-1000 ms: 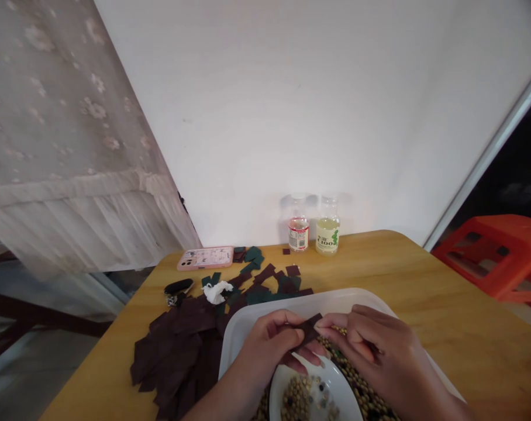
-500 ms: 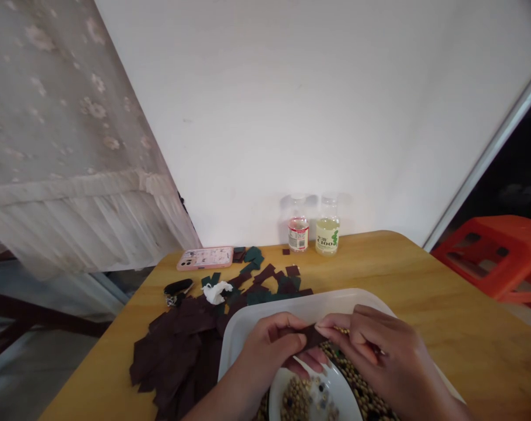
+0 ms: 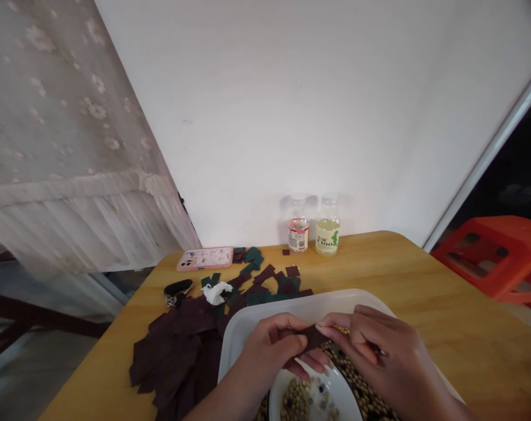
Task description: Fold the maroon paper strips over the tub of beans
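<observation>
A small dark brown fabric piece point(image 3: 311, 339) is stretched between my two hands. My left hand point(image 3: 276, 345) pinches its left part between thumb and fingers. At its upper right edge, the thumb and index fingertip of my right hand point(image 3: 375, 345) are closed on it. Below them a white bowl point(image 3: 347, 389) holds tan bead-like pieces with a few dark ones. The bowl sits inside a white plastic tub point(image 3: 239, 327), among many more tan and dark beads point(image 3: 371, 400).
A heap of dark brown pieces point(image 3: 178, 345) lies left of the tub. Green scraps point(image 3: 254, 257), crumpled white tissue point(image 3: 216, 292), a black key fob point(image 3: 178, 287) and a pink-cased phone point(image 3: 205, 258) lie behind. Two bottles point(image 3: 298, 231) point(image 3: 327, 231) stand by the wall. An orange stool point(image 3: 489, 251) is at right.
</observation>
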`<action>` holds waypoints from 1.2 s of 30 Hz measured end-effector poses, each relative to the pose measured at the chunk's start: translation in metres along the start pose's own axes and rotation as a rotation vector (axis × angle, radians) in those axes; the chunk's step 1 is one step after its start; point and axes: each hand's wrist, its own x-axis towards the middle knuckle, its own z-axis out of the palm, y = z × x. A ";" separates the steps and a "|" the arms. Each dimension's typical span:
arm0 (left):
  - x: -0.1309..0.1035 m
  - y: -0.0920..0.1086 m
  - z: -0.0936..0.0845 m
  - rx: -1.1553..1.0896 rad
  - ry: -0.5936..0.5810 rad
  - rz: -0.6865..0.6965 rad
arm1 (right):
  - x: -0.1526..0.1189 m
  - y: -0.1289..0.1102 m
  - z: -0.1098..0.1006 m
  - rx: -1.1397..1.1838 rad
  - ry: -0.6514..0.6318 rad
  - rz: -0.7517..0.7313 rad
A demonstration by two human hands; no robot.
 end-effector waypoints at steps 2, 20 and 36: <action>-0.001 0.000 0.001 -0.011 0.020 0.017 | 0.000 0.001 0.000 -0.003 -0.002 0.005; -0.003 0.000 0.001 -0.056 0.012 0.011 | -0.001 -0.001 -0.002 -0.043 -0.031 -0.052; -0.006 0.003 0.004 -0.041 0.010 -0.040 | -0.005 0.001 -0.001 -0.079 -0.039 0.012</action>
